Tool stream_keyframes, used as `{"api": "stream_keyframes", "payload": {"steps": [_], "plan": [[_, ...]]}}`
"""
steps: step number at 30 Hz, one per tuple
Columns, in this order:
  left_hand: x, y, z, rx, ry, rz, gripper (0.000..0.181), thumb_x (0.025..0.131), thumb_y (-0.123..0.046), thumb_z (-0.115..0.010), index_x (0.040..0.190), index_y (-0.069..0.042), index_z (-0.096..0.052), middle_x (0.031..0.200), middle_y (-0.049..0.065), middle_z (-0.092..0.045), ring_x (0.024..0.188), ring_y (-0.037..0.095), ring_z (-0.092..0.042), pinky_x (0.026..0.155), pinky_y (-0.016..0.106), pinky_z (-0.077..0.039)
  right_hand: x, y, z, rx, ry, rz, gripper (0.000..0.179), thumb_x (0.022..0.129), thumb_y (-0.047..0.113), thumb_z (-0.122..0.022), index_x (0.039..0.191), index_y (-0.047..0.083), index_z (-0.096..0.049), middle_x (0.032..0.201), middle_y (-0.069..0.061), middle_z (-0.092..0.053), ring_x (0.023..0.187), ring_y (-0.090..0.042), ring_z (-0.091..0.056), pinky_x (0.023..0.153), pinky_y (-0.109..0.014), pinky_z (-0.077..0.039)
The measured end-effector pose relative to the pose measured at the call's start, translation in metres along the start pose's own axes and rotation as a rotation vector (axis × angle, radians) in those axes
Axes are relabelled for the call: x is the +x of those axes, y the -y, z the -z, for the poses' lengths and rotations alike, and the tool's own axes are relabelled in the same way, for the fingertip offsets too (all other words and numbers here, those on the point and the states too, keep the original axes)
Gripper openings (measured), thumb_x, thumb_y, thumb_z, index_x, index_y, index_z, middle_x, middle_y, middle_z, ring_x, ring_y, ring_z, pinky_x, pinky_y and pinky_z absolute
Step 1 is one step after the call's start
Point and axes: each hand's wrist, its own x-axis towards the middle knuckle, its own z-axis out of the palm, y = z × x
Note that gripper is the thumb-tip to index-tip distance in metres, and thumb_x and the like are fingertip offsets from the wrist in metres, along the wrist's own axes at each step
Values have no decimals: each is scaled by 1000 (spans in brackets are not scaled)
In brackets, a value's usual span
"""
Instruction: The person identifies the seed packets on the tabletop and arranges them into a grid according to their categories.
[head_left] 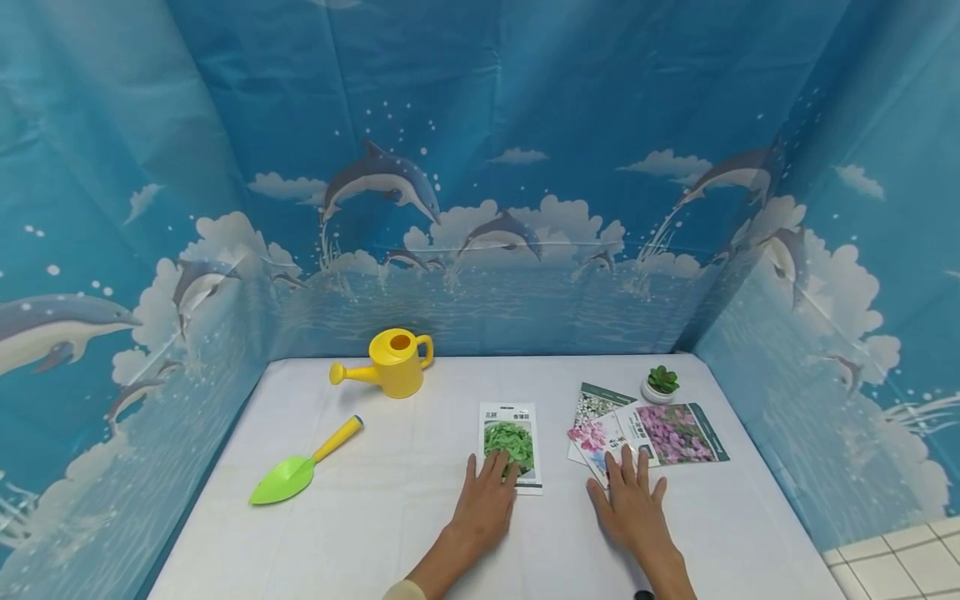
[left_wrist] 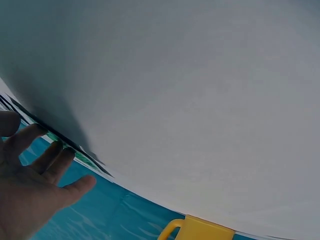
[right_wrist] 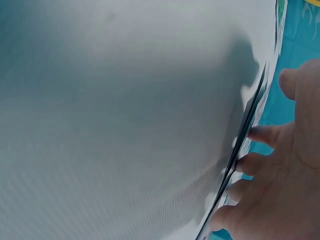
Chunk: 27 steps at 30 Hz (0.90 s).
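My left hand [head_left: 483, 507] rests with spread fingertips on the lower part of a white seed packet [head_left: 508, 440] that pictures green leaves. In the left wrist view, the left fingers [left_wrist: 62, 160] touch the packet's edge-on surface. To the right, my right hand [head_left: 633, 507] lays its fingers on the near end of a seed packet with pink flowers [head_left: 596, 440]. That packet overlaps one with purple-pink flowers [head_left: 678, 433] and one with small white flowers [head_left: 596, 404]. The right wrist view shows the right hand's fingertips [right_wrist: 250, 162] against the packets.
A yellow watering can [head_left: 397, 367] stands at the back left of the white table [head_left: 390, 517]. In front of it lies a green trowel [head_left: 288, 479] with a yellow handle. A small potted succulent [head_left: 662, 382] stands behind the packets on the right. A blue dolphin-print curtain [head_left: 480, 308] surrounds the table.
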Motion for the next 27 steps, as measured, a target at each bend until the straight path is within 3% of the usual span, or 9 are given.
{"api": "stream_keyframes", "payload": {"steps": [7, 14, 22, 27], "plan": [[-7, 8, -2, -25, -32, -3, 40, 110, -28, -62, 148, -16, -65, 163, 10, -49, 152, 28, -46, 122, 55, -43, -1, -2, 2, 4, 21, 1, 74, 113, 45, -51, 164, -7, -35, 173, -35, -8, 159, -60, 6, 116, -87, 5], [-10, 14, -2, -103, -61, -9, 31, 109, -24, -63, 138, -15, -69, 172, 9, -40, 160, 31, -35, 124, 58, -39, -3, -3, 2, 6, 9, 9, 73, 113, 44, -52, 163, -7, -37, 173, -35, -10, 159, -61, 5, 117, -87, 3], [-16, 19, -3, -165, -44, 8, 22, 108, -23, -64, 130, -17, -67, 166, 10, -49, 156, 31, -44, 120, 58, -45, -4, -5, 2, -1, 14, 3, 72, 112, 44, -54, 162, -7, -39, 173, -35, -11, 159, -61, 3, 116, -87, 2], [-23, 24, -2, -128, -49, -4, 37, 107, -25, -66, 142, -14, -65, 165, 8, -51, 154, 29, -47, 118, 55, -48, -5, -8, 1, 3, 20, -7, 73, 112, 44, -55, 162, -7, -38, 172, -38, -7, 159, -61, 3, 116, -88, 1]]}}
